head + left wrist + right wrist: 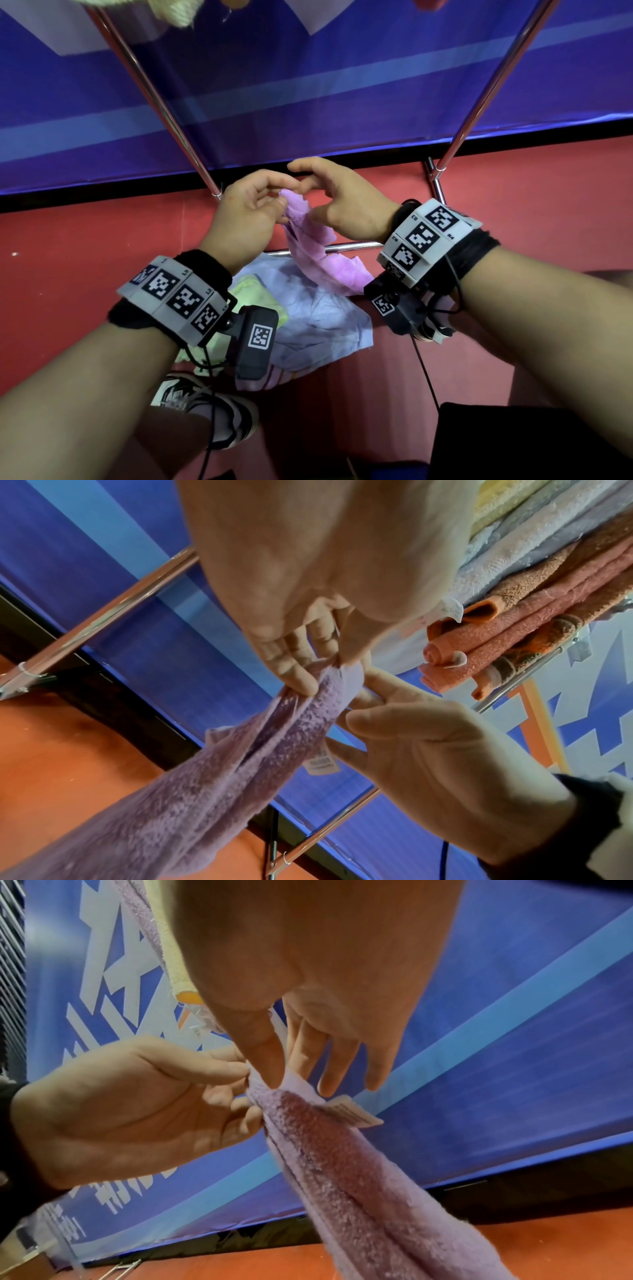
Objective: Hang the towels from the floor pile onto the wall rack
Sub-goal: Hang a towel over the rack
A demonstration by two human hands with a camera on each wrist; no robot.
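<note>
Pinching top edge of lilac towel (310,240), left hand (246,216) and right hand (346,202) meet close together, raised before blue wall banner (308,102). Left fingers (294,669) curled on bunched corner; right thumb and forefinger nip same edge, other fingers (342,1056) loosely spread. Towel trails down to floor pile (325,325) on red floor (85,240). Chrome rack rails (154,96) slant either side, open gap between.

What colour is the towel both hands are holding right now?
Light purple, a lilac terry towel; it shows best in the right wrist view.
</note>
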